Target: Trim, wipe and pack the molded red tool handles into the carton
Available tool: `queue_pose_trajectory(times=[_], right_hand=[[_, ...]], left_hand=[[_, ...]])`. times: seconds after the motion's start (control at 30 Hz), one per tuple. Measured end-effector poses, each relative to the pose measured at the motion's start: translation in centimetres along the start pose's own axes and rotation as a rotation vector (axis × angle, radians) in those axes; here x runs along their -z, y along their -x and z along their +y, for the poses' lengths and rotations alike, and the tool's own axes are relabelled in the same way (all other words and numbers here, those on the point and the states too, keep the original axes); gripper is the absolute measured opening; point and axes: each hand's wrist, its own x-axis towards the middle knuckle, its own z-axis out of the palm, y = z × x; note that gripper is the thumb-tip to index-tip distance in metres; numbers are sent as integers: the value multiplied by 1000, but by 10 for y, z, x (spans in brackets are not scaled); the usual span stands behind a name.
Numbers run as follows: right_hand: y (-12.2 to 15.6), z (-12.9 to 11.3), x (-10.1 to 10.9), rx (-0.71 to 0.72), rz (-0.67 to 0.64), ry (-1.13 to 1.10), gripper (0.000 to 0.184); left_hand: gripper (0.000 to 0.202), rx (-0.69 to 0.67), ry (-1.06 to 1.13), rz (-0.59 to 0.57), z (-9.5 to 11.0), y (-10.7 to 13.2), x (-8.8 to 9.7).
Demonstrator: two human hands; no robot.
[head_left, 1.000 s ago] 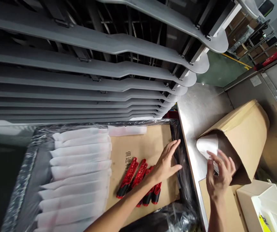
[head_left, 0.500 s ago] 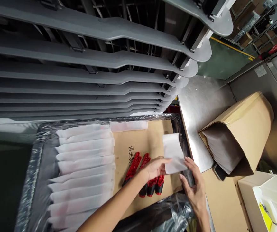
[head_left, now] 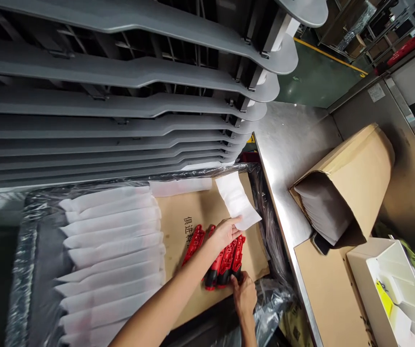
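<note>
My left hand (head_left: 228,232) pinches the lower edge of a thin white foam pouch (head_left: 234,195), which stretches up and away over the cardboard. My right hand (head_left: 245,293) is closed at the black lower end of the rightmost red-and-black plastic handle shell (head_left: 237,255). Several such shells lie side by side, partly covered by my left hand and forearm. To the left, a row of filled white pouches (head_left: 116,241) shows faint red through the material. One more filled pouch (head_left: 183,187) lies along the far edge of the cardboard sheet (head_left: 178,212).
Black plastic film (head_left: 265,226) lines the edge of the box around the cardboard. A stack of grey slatted trays (head_left: 120,103) rises behind. On the metal bench (head_left: 283,130) at right lie an open carton (head_left: 359,168) of white pouches, a phone (head_left: 320,244) and a white bin (head_left: 377,255).
My right hand has left the white pouch and moved down to the rightmost handle shell. My left hand keeps the pouch, now swung further left. The view has shifted slightly.
</note>
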Motion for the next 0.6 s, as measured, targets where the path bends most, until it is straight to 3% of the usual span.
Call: queue_pose_trajectory(times=[0.17,0.33,0.6], right_hand=[[23,20,38,-3,73,-64,50],[55,27,79,-19,327,-46,63],[51,19,93,38,385,88,60]], left_hand=[[8,-96,-53,-11,-11,-9,-9],[8,-194,-83,-61,-23,-9,-16],[34,-253,-180,-183,-34,0,-16]])
